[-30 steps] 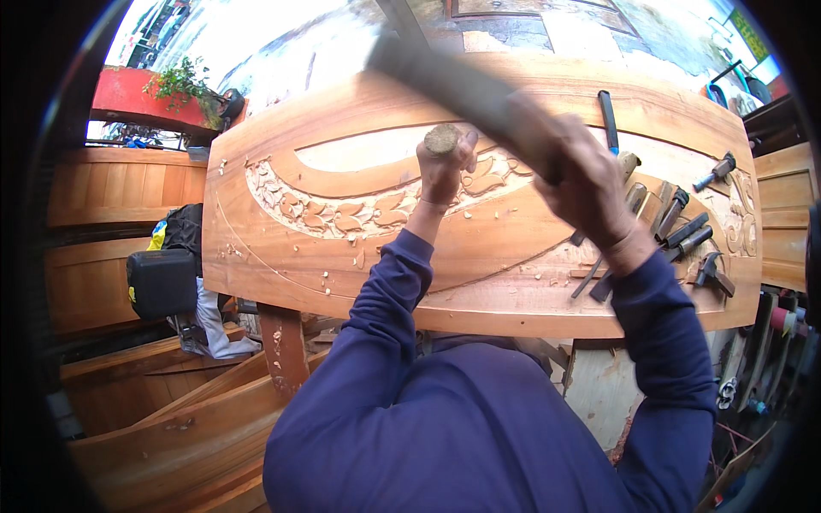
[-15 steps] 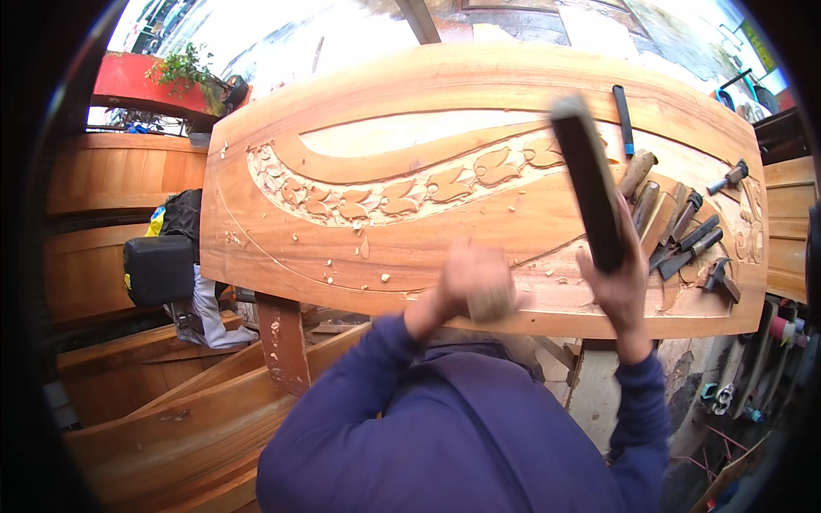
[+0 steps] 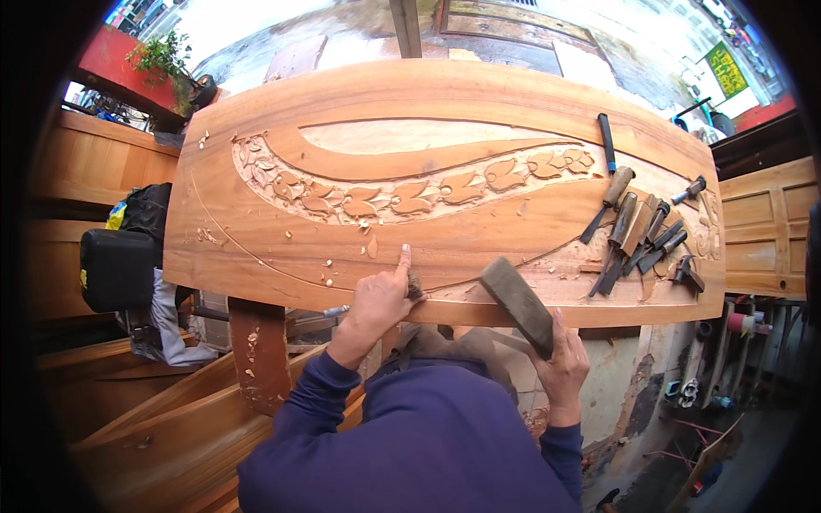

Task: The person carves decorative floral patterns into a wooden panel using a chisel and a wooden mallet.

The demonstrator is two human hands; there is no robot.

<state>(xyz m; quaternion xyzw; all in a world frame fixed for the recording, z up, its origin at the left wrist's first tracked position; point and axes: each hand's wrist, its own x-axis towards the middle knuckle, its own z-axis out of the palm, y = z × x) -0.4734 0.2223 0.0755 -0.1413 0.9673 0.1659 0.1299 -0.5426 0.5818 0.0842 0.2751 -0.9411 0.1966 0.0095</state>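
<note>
In my right hand [image 3: 564, 368] is a long grey-brown rectangular bar that looks like a sharpening stone [image 3: 517, 303]. My fingers grip its near end, while its far end slants up and left over the front edge of the carved wooden panel [image 3: 479, 231]. My left hand [image 3: 375, 303] is closed round a wood-handled tool, likely a chisel [image 3: 415, 286]. The index finger lies stretched out, pointing away from me. The rounded handle end shows beside the fingers; a grey tip juts out on the hand's other side. A band of leaf and flower carving curves across the panel.
Several chisels [image 3: 633, 227] lie piled on the panel's right part, with a black-handled tool [image 3: 606, 141] behind them. Wood chips [image 3: 372, 246] are scattered over the surface. A black case [image 3: 118, 269] stands at the left, above stacked planks [image 3: 188, 436].
The bar in my right hand has come down and toward me, from raised over the panel to its front edge. My left hand has moved left, and its index finger now points outward.
</note>
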